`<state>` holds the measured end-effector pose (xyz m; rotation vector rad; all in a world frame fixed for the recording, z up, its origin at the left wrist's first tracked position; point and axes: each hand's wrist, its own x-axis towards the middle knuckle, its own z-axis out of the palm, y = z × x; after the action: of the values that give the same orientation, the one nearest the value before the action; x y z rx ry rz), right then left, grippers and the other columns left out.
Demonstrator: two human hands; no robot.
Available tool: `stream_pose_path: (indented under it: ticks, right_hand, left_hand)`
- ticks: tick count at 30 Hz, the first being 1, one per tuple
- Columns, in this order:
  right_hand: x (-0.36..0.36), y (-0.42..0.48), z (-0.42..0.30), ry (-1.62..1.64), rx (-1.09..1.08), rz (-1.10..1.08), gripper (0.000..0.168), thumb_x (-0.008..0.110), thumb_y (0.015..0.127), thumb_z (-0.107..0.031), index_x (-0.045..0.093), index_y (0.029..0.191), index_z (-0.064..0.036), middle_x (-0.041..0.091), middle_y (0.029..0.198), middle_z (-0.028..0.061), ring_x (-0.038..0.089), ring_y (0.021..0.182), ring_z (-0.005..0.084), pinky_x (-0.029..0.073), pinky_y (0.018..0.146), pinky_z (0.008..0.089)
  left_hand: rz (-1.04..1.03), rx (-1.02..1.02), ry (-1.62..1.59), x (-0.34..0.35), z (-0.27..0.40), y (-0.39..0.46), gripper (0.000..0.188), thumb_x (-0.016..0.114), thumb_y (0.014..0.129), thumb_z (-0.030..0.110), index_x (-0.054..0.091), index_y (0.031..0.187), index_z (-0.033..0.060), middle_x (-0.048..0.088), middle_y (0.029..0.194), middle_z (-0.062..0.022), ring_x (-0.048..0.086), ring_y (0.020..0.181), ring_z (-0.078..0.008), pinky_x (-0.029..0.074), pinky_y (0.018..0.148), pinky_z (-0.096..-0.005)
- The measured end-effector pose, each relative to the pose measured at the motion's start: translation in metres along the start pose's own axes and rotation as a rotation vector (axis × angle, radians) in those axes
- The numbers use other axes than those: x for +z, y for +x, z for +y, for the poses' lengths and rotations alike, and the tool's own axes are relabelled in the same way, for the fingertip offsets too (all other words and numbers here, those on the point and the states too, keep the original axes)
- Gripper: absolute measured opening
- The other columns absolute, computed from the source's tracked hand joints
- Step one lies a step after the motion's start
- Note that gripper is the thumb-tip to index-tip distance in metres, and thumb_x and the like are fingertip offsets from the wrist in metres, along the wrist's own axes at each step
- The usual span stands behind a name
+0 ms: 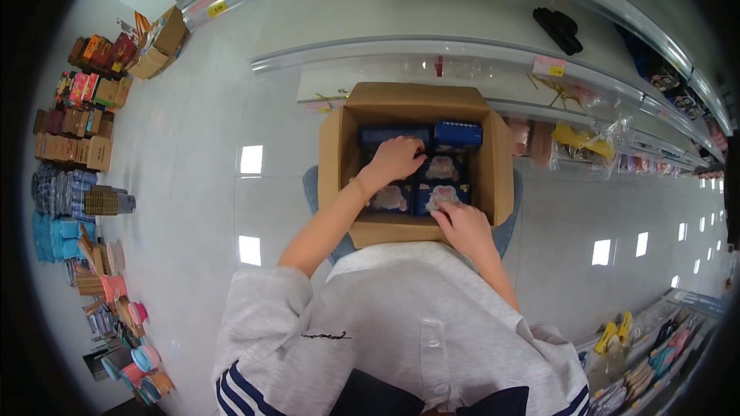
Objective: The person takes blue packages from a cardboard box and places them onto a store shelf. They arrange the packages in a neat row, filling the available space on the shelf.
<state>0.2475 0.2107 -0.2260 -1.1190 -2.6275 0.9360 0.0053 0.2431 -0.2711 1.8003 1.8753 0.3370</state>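
In front of me an open cardboard carton [416, 95] rests on a blue seat [311, 185], its flaps spread outward. Dark blue printed boxes fill much of it. My left hand [399, 157] reaches inside, over the boxes at the middle left, fingers curled; whether it grips one is hidden. Near the carton's front right, my right hand [462, 222] has its fingertips on a blue box [442, 195] with a pale cloud-shaped panel. Another blue box [457, 134] sits higher at the back right, beside a long blue box [393, 134] along the back wall.
Store shelves [393, 49] with price tags curve across the far side, a black object [558, 30] on one. Stacked cartons and goods [75, 144] line the left wall, near wire-like baskets [107, 201]. Hanging goods [642, 352] are at lower right. Tiled floor [196, 231] lies between.
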Motion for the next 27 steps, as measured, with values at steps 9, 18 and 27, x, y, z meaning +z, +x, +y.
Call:
stream_pose_path:
  ticks: [9, 18, 27]
  right_hand:
    - [0.005, -0.002, -0.001, 0.045, -0.081, 0.244, 0.021, 0.063, 0.094, -0.022, 0.069, 0.108, -0.008, 0.072, 0.094, 0.0112, 0.069, 0.084, 0.0309, 0.055, 0.073, 0.0411]
    - [-0.001, -0.006, 0.001, 0.261, -0.096, 0.404, 0.021, 0.064, 0.091, -0.008, 0.068, 0.111, -0.007, 0.071, 0.099, 0.0141, 0.068, 0.090, 0.0320, 0.053, 0.079, 0.0393]
    - [-0.039, 0.010, -0.016, 0.847, 0.035, 0.608, 0.076, 0.074, 0.085, -0.010, 0.034, 0.149, -0.004, 0.048, 0.144, 0.0174, 0.052, 0.126, 0.0282, 0.042, 0.106, 0.0387]
  left_hand:
    - [-0.673, 0.035, 0.145, 0.126, -0.031, 0.039, 0.084, 0.077, 0.071, 0.061, 0.065, 0.122, -0.0046, 0.066, 0.122, -0.0252, 0.066, 0.111, -0.0349, 0.052, 0.094, -0.0418]
    - [-0.570, 0.018, 0.272, 0.034, 0.025, 0.026, 0.084, 0.078, 0.067, 0.061, 0.066, 0.115, -0.0059, 0.070, 0.104, -0.0271, 0.069, 0.100, -0.0366, 0.054, 0.085, -0.0428]
    - [0.033, -0.145, -0.568, -0.106, 0.034, -0.090, 0.078, 0.086, 0.070, 0.046, 0.058, 0.122, -0.0051, 0.069, 0.108, -0.0179, 0.066, 0.100, -0.0243, 0.052, 0.089, -0.0344]
